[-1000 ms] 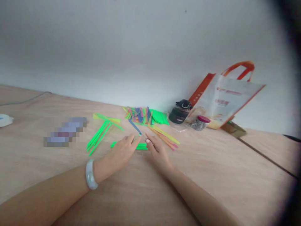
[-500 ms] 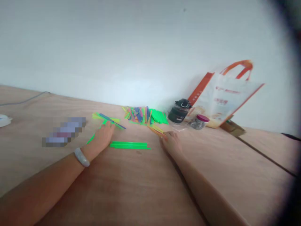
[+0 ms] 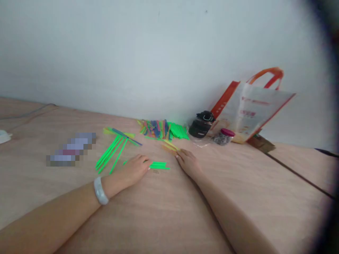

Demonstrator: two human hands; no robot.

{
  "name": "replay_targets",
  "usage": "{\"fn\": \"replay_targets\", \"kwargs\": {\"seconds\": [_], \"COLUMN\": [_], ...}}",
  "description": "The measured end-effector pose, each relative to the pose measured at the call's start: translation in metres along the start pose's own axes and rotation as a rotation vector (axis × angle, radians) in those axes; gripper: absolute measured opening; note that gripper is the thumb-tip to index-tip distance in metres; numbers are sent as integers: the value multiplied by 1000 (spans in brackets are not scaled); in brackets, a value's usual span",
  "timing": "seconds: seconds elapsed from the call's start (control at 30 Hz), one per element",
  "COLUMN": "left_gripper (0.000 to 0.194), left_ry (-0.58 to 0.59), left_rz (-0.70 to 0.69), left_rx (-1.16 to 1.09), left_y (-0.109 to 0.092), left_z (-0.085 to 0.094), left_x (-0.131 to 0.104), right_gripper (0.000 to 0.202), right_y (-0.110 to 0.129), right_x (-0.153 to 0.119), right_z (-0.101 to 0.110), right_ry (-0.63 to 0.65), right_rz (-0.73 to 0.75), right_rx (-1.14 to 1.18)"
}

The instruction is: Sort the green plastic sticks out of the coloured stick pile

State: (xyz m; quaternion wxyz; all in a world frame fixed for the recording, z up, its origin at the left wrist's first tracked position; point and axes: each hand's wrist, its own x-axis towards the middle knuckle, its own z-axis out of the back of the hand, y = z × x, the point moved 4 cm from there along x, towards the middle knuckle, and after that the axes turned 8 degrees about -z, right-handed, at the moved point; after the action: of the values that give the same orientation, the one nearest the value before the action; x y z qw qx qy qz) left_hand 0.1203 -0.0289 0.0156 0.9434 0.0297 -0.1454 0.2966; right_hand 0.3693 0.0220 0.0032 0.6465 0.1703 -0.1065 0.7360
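- The left hand (image 3: 135,170) lay flat and relaxed on the table (image 3: 164,211), palm down, fingers loosely spread over the near end of a short bundle of green sticks (image 3: 159,165); it pressed on them rather than gripping them.
- That bundle lay with its long axis running left to right across the table, its free end sticking out to the right of the left fingertips, between the two hands.
- The right hand (image 3: 188,163) rested just to the right of that free end, fingertips touching the near ends of a few yellow and orange sticks (image 3: 171,146); whether it pinched one or only touched them could not be made out.
- The left hand was the nearer one to the green bundle; the right was close but apart from it.
- A fan of long green sticks (image 3: 111,153) lay to the left of the left hand, pointing away and to the right, with a blue stick (image 3: 126,137) across its far end.
- A mixed heap of coloured sticks (image 3: 164,129) sat by the wall, beside a dark bottle (image 3: 200,127), a small jar (image 3: 224,137) and a shopping bag (image 3: 251,113).
- The picture was soft; the part of the bundle under the left palm was hidden, and a patch on the left was blurred out.
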Motion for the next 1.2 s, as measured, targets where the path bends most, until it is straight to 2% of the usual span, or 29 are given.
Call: {"fn": "replay_targets", "kwargs": {"seconds": [0.23, 0.37, 0.63, 0.83, 1.03, 1.2], "left_gripper": [20, 16, 14, 19, 15, 20], "left_ry": [-2, -1, 3, -39, -61, -110], "left_rz": [54, 29, 50, 32, -92, -48], "left_rx": [-9, 3, 24, 17, 33, 39], "left_y": [-7, -8, -11, -15, -25, -26], "left_z": [1, -1, 5, 7, 9, 16], "left_x": [0, 1, 1, 2, 5, 6], "right_gripper": [23, 19, 20, 22, 22, 24], "right_y": [18, 21, 25, 35, 48, 51], "right_x": [-5, -5, -6, -7, -14, -18], "right_z": [11, 13, 13, 22, 31, 27], "right_ry": [-49, -15, 12, -33, -95, -64], "right_rz": [55, 51, 58, 83, -5, -72], "right_rx": [45, 19, -43, -36, 114, 385]}}
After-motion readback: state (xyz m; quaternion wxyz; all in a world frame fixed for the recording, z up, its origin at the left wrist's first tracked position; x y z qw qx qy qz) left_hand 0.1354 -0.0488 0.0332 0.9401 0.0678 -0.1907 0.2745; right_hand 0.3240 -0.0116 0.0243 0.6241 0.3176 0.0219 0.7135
